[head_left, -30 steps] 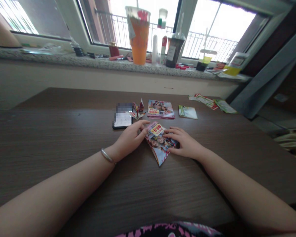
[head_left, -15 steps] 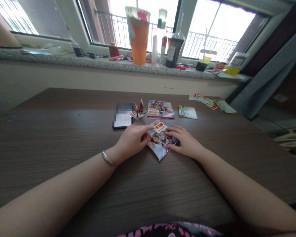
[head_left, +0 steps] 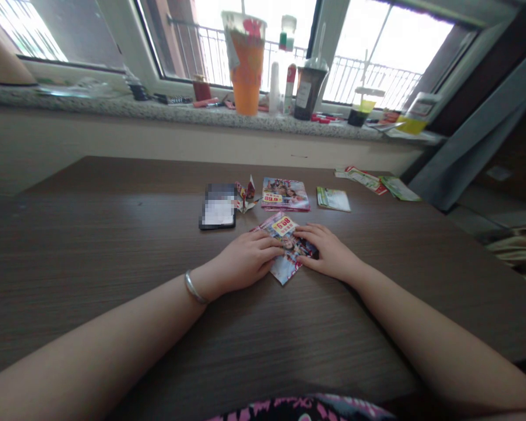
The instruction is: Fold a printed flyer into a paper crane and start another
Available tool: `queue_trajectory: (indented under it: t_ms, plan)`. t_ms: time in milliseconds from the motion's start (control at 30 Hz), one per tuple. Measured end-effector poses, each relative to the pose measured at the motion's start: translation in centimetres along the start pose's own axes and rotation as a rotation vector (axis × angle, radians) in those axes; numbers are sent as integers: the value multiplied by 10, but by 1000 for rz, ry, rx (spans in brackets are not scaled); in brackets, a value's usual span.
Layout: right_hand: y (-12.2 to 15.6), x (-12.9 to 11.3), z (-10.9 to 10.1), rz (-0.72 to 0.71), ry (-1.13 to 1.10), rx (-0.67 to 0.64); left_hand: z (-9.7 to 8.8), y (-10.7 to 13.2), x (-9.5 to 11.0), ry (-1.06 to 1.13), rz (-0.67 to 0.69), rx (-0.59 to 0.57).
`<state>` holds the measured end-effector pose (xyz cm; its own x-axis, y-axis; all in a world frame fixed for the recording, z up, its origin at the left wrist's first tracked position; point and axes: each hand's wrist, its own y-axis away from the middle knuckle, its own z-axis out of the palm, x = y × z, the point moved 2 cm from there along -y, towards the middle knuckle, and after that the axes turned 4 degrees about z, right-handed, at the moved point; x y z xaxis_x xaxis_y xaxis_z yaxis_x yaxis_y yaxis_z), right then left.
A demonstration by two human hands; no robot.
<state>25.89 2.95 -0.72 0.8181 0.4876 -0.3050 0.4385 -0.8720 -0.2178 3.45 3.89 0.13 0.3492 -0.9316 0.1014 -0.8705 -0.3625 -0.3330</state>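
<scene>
A printed sheet of paper (head_left: 286, 269) lies flat on the brown table (head_left: 263, 351), one corner pointing toward me. My left hand (head_left: 251, 257) rests on its left side with the fingers stretched out. On the opposite side, my right hand (head_left: 325, 252) lies with fingers spread over the sheet's right edge. A yellow price label shows between the hands near the far corner. Beyond the sheet are a folded paper crane (head_left: 246, 196) and a stack of similar printed papers (head_left: 286, 193). The sheet's parts under my fingers are hidden.
Left of the crane lies a phone (head_left: 218, 207) with a blurred screen. A small pad of green-white papers (head_left: 334, 199) is right of the stack, with more leaflets (head_left: 372, 182) farther right. Cups, including a tall orange drink (head_left: 247, 70), and bottles line the windowsill (head_left: 179, 111).
My left hand has moved from the sheet's upper left edge down and nearer me, its fingers now flat across the left part. My right hand stays almost where it was.
</scene>
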Motion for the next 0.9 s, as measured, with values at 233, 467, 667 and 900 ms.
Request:
queue_trajectory:
  t_ms: [233, 467, 667, 900]
  plan:
    - [3, 10, -1, -22, -104, 2, -1, 0, -1, 15, -2, 21]
    - [6, 15, 0, 12, -210, 33, -2, 0, -3, -14, -42, 23]
    - [4, 4, -12, -66, -116, 38, -5, -1, 1, -36, -70, -20]
    - [4, 2, -15, -139, 43, 43, -5, -1, 0, -44, -106, -40]
